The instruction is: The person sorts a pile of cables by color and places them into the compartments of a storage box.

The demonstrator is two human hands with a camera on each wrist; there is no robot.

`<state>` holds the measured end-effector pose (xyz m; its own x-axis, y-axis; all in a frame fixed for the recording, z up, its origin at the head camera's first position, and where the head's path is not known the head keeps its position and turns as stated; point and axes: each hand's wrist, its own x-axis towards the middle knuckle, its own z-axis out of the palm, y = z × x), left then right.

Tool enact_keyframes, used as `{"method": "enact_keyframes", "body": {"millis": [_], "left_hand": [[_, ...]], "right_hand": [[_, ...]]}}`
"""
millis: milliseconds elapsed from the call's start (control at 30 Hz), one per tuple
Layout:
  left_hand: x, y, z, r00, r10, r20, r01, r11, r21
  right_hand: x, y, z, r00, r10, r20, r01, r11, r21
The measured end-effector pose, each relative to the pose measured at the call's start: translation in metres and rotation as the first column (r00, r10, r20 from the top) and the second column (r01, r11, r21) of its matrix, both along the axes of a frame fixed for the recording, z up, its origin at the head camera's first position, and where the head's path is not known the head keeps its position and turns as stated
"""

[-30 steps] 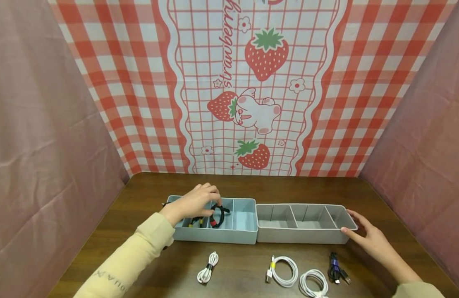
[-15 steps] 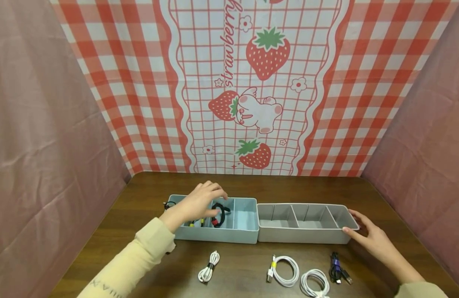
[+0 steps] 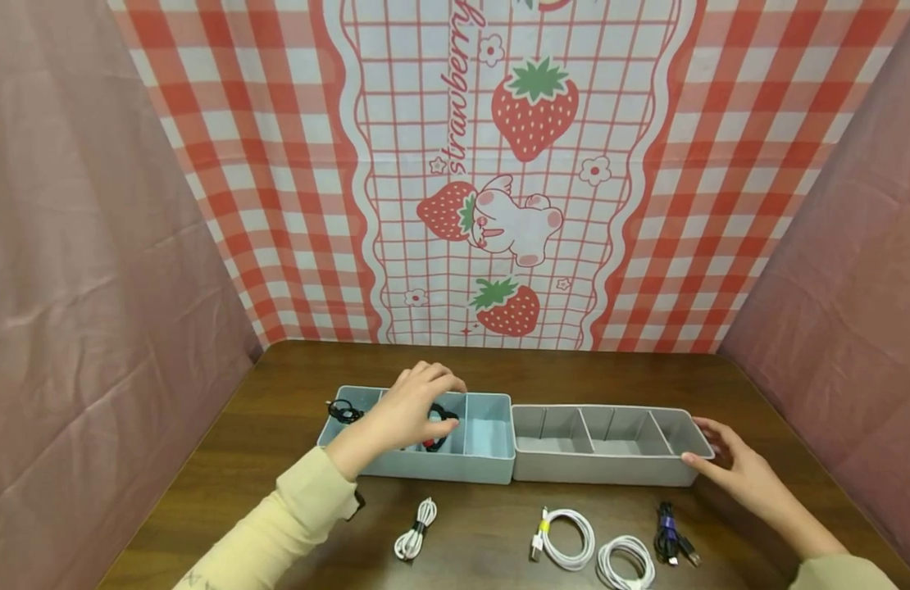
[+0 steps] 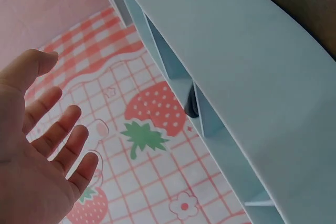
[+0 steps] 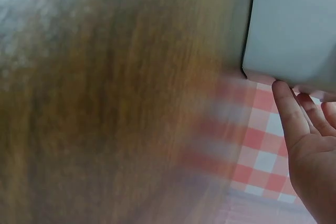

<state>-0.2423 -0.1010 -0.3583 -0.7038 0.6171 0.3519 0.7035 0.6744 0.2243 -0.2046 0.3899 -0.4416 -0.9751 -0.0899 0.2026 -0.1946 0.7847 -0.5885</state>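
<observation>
My left hand (image 3: 414,410) hovers over the light blue divided box (image 3: 440,469), thumb and fingers spread with nothing between them. Below it, partly hidden by the thumb, a coiled black cable (image 3: 449,416) with a red tie lies in a compartment. Another black cable (image 3: 343,411) sits at the box's left end. In the left wrist view the palm and loosely bent fingers stand apart from the blue box (image 4: 252,61). My right hand (image 3: 739,471) rests against the right end of the grey divided box (image 3: 610,470); its straight fingertips touch that end in the right wrist view.
In front of the boxes lie a white cable (image 3: 416,530) with a black tie, a white cable (image 3: 589,533) with a yellow tie, another white coil (image 3: 602,565) and a dark cable (image 3: 667,528) with a purple tie. A strawberry-print cloth (image 3: 529,205) hangs behind the table.
My left hand has shifted right over the blue box and come away from the red-tied black cable, which stays in its compartment. My right hand stays at the grey box's end.
</observation>
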Motion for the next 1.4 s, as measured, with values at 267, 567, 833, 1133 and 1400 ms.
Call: {"method": "enact_keyframes", "body": {"millis": [267, 567, 833, 1133, 1400], "left_hand": [[0.008, 0.009, -0.001, 0.999, 0.006, -0.048, -0.004, 0.999, 0.05], [0.02, 0.026, 0.002, 0.997, 0.02, -0.068, -0.012, 0.993, 0.119], [0.029, 0.04, 0.005, 0.997, 0.027, -0.066, -0.015, 0.986, 0.167], [0.04, 0.056, 0.008, 0.999, 0.024, -0.024, -0.02, 0.986, 0.166], [0.046, 0.07, 0.008, 1.0, 0.02, -0.02, -0.016, 0.984, 0.179]], "right_hand": [[-0.001, 0.002, 0.002, 0.999, 0.02, 0.026, -0.021, 0.999, 0.04], [-0.004, 0.002, 0.004, 0.999, 0.031, 0.029, -0.033, 0.997, 0.064], [-0.005, 0.003, 0.004, 0.999, 0.039, 0.029, -0.04, 0.998, 0.051], [-0.006, 0.004, 0.003, 0.998, 0.053, 0.031, -0.054, 0.998, 0.037], [-0.005, 0.003, 0.004, 0.998, 0.061, 0.025, -0.062, 0.998, 0.02]]}}
